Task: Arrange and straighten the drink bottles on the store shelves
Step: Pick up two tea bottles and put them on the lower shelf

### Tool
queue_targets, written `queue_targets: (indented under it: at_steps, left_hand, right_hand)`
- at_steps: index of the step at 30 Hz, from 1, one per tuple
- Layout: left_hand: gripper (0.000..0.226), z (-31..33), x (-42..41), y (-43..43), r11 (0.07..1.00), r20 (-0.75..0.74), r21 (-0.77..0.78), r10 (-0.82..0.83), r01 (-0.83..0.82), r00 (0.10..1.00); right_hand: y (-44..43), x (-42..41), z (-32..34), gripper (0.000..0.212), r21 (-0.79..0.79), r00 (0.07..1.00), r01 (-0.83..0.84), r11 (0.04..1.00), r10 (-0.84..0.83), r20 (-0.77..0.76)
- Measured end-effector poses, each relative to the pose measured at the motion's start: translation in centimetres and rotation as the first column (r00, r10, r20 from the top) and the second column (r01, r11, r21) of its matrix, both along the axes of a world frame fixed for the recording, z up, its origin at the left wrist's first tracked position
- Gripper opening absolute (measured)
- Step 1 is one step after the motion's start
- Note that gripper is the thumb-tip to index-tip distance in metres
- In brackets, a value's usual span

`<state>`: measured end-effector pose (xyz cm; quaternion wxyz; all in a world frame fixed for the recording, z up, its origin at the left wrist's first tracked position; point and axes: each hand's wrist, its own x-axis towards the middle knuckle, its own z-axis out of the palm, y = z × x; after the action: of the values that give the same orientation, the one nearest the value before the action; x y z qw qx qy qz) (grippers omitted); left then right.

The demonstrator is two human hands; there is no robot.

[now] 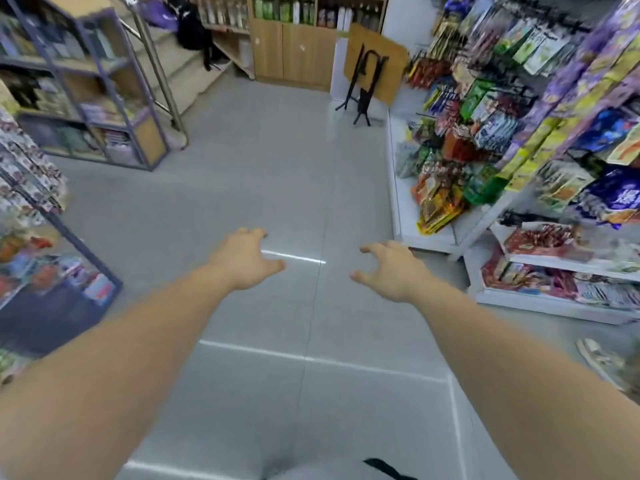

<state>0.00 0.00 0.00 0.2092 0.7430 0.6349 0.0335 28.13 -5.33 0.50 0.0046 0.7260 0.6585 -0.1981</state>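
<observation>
Left hand point(247, 259) and right hand point(389, 271) were held out over the grey floor point(263, 168), fingers loosely bent and spread, holding nothing. Far away, the drink bottles point(284, 8) stood on a wooden shelf point(291, 53). Snack bags point(467, 150) filled the right side.

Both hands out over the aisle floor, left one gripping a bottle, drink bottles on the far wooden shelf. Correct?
No: the left hand grips nothing, its fingers loosely curled and empty in the head view. Both it and the right hand are out over the aisle floor; drink bottles sit on the far wooden shelf.
</observation>
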Motion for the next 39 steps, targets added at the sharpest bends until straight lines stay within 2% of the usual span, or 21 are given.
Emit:
queue_targets:
  at_steps: [5,13,18,26,34,39]
  left_hand:
    - [0.084,-3.0,2.0,8.1,0.989,0.025,-0.149,0.020,-0.016,0.999]
    - [0.081,-4.3,8.4,24.3,0.976,-0.067,-0.199,0.081,-0.093,0.994]
    - [0.082,-3.7,11.6,33.6,0.972,-0.118,-0.207,0.088,-0.112,0.989]
    - [0.078,-6.3,14.4,49.3,0.952,0.001,-0.260,0.164,-0.158,0.986]
    - [0.076,-7.8,14.1,71.7,0.957,0.092,-0.273,0.133,-0.103,0.987]
    - [0.082,-7.3,13.5,85.2,0.953,0.038,-0.295,0.085,-0.071,0.996]
  right_hand:
    - [8.3,3.4,-4.1,0.073,-0.105,0.991,0.069,0.992,-0.080,-0.103]
    - [26.0,11.2,-7.9,0.073,-0.154,0.977,0.053,0.987,-0.084,-0.198]
    - [36.0,14.7,-7.2,0.072,-0.188,0.980,0.023,0.982,-0.059,-0.190]
    - [52.0,16.3,-8.3,0.070,-0.235,0.980,0.010,0.972,-0.057,-0.191]
    - [71.9,15.7,-8.8,0.069,-0.248,0.976,0.100,0.964,-0.143,-0.162]
    - [82.1,16.2,-8.6,0.069,-0.255,0.960,0.177,0.951,-0.224,-0.169]
